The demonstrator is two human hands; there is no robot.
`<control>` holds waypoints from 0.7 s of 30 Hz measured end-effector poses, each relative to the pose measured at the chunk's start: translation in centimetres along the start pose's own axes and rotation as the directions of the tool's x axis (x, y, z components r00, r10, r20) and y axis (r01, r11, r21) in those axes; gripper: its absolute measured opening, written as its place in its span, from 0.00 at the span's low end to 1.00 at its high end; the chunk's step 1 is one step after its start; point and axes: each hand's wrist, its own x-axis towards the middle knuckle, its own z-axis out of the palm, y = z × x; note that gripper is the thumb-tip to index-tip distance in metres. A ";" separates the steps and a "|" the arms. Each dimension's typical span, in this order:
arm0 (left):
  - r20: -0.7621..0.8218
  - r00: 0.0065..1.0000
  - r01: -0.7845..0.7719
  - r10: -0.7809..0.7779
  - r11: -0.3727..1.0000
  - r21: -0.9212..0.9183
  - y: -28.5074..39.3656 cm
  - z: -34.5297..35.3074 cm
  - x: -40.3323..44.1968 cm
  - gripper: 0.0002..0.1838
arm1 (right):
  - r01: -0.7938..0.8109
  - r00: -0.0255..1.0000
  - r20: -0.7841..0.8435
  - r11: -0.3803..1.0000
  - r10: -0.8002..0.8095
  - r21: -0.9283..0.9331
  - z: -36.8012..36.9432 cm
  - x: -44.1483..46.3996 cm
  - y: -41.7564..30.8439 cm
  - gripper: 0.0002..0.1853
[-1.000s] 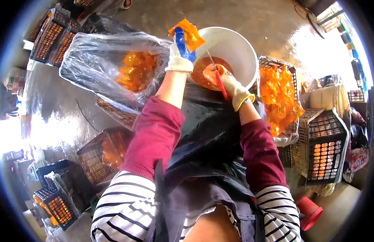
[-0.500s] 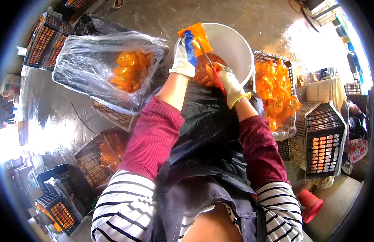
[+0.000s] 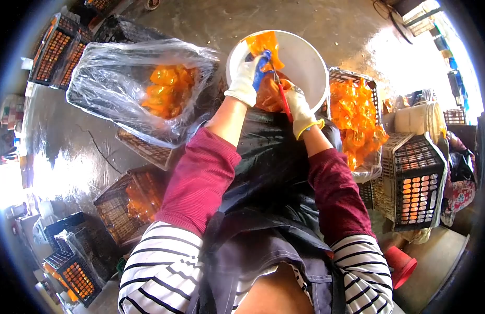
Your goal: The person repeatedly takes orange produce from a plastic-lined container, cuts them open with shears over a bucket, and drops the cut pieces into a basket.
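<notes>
My left hand (image 3: 246, 81), in a white glove with blue on the fingers, is closed on a shiny orange plastic packet (image 3: 266, 46) over the white bucket (image 3: 308, 63). My right hand (image 3: 299, 104), in a white glove with a yellow cuff, grips red-handled scissors (image 3: 284, 99). Their blades point up at the packet's lower end, close to my left fingers. Whether they are cutting into it I cannot tell. Orange-brown material (image 3: 270, 96) shows in the bucket below my hands, partly hidden by them.
To the left, a crate lined with clear plastic (image 3: 111, 70) holds orange packets (image 3: 169, 91). A crate of more orange packets (image 3: 357, 115) stands right of the bucket. Stacked black crates (image 3: 417, 183), a beige bucket (image 3: 417, 118) and a red container (image 3: 400, 266) are farther right.
The packet and my left hand have moved right and slightly down, closer to the scissors. The packet now hangs more upright. My right hand has barely moved.
</notes>
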 end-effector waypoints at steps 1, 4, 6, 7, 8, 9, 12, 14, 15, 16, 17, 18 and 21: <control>0.029 0.999 -0.025 0.022 0.994 0.104 -0.3 -0.2 0.1 0.21 | 0.020 1.000 0.004 0.999 -0.020 0.049 0.1 0.3 0.0 0.14; 0.116 0.993 -0.016 -0.007 0.980 0.196 -2.8 -2.1 2.4 0.20 | 0.031 0.999 0.009 0.985 -0.033 0.171 0.1 0.5 -0.1 0.14; 0.147 0.984 -0.137 0.096 0.942 0.306 -4.6 -2.9 3.7 0.18 | 0.026 1.000 -0.020 0.976 -0.022 0.218 0.3 0.1 -0.3 0.16; 0.137 0.989 -0.096 0.056 0.947 0.307 -4.5 -3.0 3.7 0.18 | 0.011 1.000 -0.024 0.970 -0.005 0.242 0.5 -0.4 -1.3 0.17; 0.149 0.985 -0.130 0.081 0.926 0.356 -4.4 -3.0 3.6 0.18 | -0.031 0.999 -0.003 0.964 0.034 0.264 0.2 -1.1 -2.2 0.18; 0.161 0.981 -0.164 0.106 0.900 0.403 -4.1 -2.8 3.4 0.18 | 0.011 1.000 -0.026 0.975 -0.005 0.222 0.3 -1.2 -2.5 0.19; 0.239 0.942 -0.333 0.234 0.721 0.607 -3.4 -2.2 2.3 0.21 | 0.283 0.947 -0.142 0.957 -0.289 -0.060 0.8 -0.5 -2.5 0.22; 0.201 0.964 -0.267 0.177 0.680 0.683 -3.2 -1.9 2.1 0.21 | 0.196 0.965 -0.158 0.977 -0.207 -0.084 0.7 -1.9 -4.8 0.21; 0.182 0.970 -0.242 0.161 0.699 0.673 -3.5 -1.9 2.2 0.20 | 0.151 0.972 -0.168 0.984 -0.165 -0.096 0.6 -2.4 -5.6 0.20; 0.165 0.976 -0.218 0.144 0.718 0.662 -3.7 -1.9 2.2 0.19 | 0.110 0.982 -0.150 0.993 -0.115 -0.046 0.3 -2.2 -5.1 0.19; 0.148 0.981 -0.193 0.127 0.735 0.650 -4.0 -1.8 2.3 0.19 | 0.067 0.989 -0.129 0.998 -0.066 0.002 -0.1 -1.6 -4.2 0.18; 0.113 0.982 -0.191 0.154 0.751 0.632 -4.2 -1.9 2.5 0.18 | 0.024 0.994 -0.106 0.998 -0.019 0.050 0.0 -1.8 -4.9 0.17; 0.031 0.986 -0.162 0.163 0.912 0.378 -4.3 -1.7 2.7 0.19 | -0.152 0.985 -0.057 0.974 0.164 0.166 -0.5 -3.7 -6.9 0.15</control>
